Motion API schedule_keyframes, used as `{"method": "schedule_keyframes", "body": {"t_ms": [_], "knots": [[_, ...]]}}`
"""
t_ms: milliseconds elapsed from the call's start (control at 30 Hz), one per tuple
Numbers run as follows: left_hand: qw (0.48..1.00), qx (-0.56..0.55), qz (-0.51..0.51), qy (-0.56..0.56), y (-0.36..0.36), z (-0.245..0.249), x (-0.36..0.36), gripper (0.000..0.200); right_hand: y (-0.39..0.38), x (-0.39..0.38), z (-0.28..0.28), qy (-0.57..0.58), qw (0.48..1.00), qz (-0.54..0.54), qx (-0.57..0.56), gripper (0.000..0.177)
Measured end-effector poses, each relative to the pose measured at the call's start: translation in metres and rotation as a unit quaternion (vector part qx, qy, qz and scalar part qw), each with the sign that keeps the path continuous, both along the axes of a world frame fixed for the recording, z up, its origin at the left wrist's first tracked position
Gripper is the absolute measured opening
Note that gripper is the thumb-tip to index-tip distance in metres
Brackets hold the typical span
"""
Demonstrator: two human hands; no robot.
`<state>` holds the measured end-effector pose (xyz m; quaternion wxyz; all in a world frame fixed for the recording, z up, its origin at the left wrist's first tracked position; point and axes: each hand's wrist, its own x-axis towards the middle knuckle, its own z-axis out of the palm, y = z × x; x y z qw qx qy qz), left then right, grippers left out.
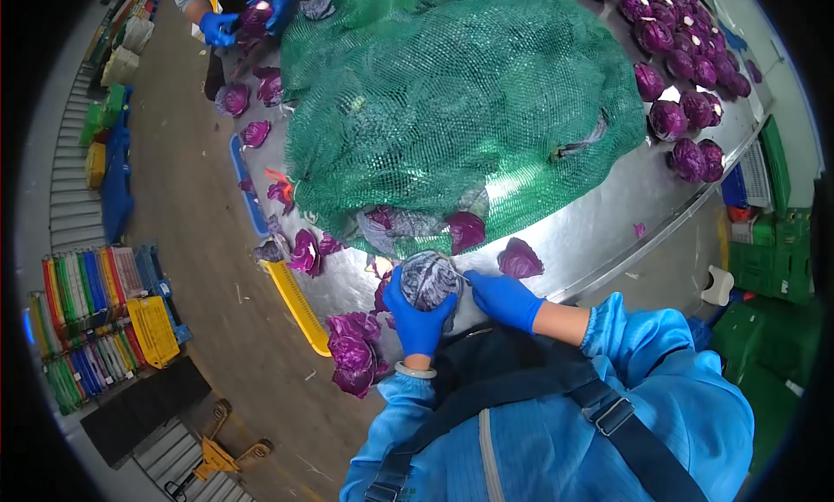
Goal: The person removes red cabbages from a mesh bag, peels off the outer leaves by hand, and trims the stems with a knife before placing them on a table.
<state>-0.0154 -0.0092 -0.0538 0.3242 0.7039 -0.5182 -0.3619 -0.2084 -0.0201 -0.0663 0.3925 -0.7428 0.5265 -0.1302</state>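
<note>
My left hand [419, 322], in a blue glove, is wrapped round the lower left of a red cabbage [430, 279] with grey-purple outer leaves. Just to the cabbage's right, my right hand [504, 300], gloved too, is closed with its fingertips close to the leaves. Something thin and pale shows at those fingertips, too small to name. Beyond the cabbage lies a large green mesh sack [452, 111] with cabbages inside. A loose purple leaf [521, 259] rests on the metal table [591, 233] past my right hand. More purple leaves [354, 350] lie at the table's left edge.
Many red cabbages [686, 50] are gathered at the table's far right. Across the table, another person's blue-gloved hands [276, 0] hold a purple cabbage. A yellow basket [298, 307] and a blue basket [248, 185] stand against the left edge. Stacked crates [91, 289] line the floor.
</note>
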Motion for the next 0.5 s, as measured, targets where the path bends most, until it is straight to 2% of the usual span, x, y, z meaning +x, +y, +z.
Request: {"method": "schedule_keyframes", "body": {"t_ms": [233, 333, 367, 467, 500], "knots": [[0.998, 0.022, 0.036, 0.037, -0.009, 0.000, -0.008, 0.100, -0.007, 0.012, -0.035, 0.063, 0.998, -0.013, -0.022, 0.023], [0.999, -0.015, -0.003, -0.032, -0.001, 0.008, -0.020, 0.102, 0.000, 0.005, -0.050, 0.090, 0.995, 0.007, -0.036, 0.018], [0.988, -0.114, -0.020, -0.104, 0.015, -0.013, -0.019, 0.105, 0.004, 0.006, -0.056, 0.098, 0.994, 0.021, -0.047, 0.016], [0.995, -0.099, -0.002, 0.021, 0.023, -0.029, -0.003, 0.099, 0.025, -0.006, -0.065, 0.046, 0.999, -0.011, -0.021, 0.015], [0.995, -0.089, 0.005, 0.043, 0.027, -0.028, 0.009, 0.100, 0.032, -0.018, -0.059, 0.047, 0.998, 0.006, 0.033, 0.016]]}}
